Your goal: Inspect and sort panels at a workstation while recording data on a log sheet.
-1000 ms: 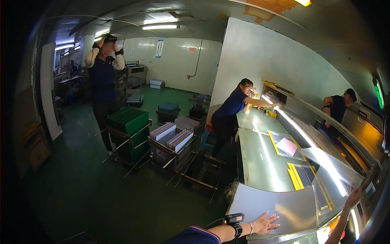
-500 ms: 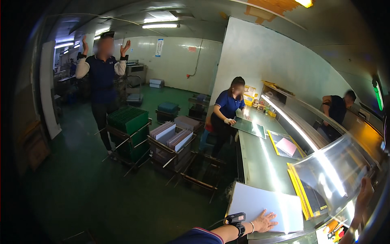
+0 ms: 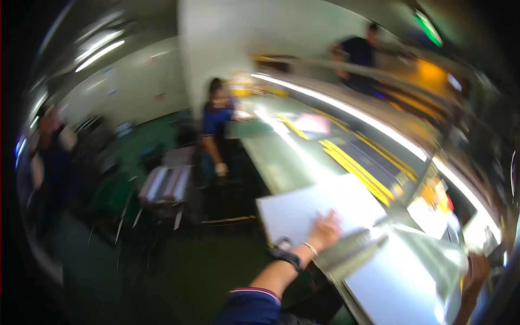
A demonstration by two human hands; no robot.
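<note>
Clear sheet (image 3: pixel 440 242) has swung nearer, pinched in the right hand (image 3: pixel 476 271) — white board (image 3: pixel 286 211) lies leftward, under the spread left hand (image 3: pixel 325 231).

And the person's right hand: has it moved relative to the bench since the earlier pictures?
Yes: the right hand is now farther from the yellow-edged dark panel, toward the bench's near end.

Clear film (image 3: pixel 436 239) glossy, plastic-looking; white sheet (image 3: pixel 290 212) smooth.
</note>
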